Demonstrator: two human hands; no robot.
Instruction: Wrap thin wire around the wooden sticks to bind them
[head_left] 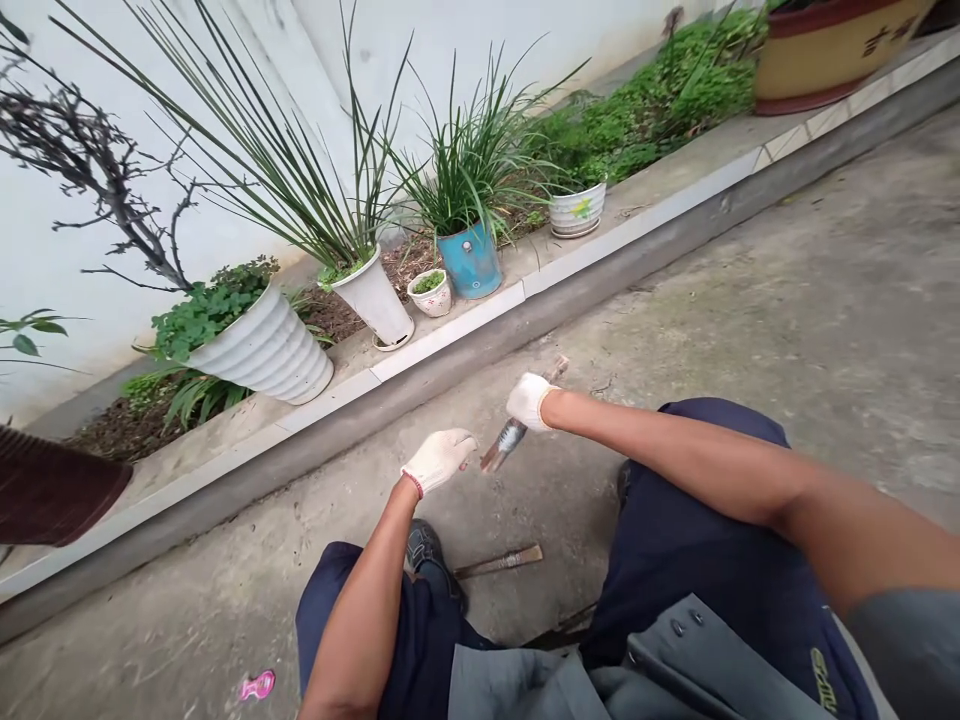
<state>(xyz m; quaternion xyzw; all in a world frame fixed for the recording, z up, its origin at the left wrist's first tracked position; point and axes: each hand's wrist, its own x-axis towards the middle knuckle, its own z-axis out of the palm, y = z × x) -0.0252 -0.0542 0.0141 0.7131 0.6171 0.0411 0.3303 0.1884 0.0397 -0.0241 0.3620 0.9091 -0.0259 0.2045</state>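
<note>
Hands gloved: R hand (529, 400) clamped on tool (504, 443), L hand (439, 458) half-open beside its tip.

Person's got white knit gloves on left hand (439, 458) and right hand (529, 400), red trim on the left cuff. Navy trousers (675, 530) with yellow lettering, buttoned grey jacket (697, 650), dark shoe (424, 548). Forearms bare.

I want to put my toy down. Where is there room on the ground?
The grey concrete ground is bare right of the white-gloved right hand, up to the dark kerb. Another bare patch lies left of the left leg, by a pink scrap. Crowded: the tiled ledge of plant pots, and between the legs, where a flat metal tool lies.
</note>
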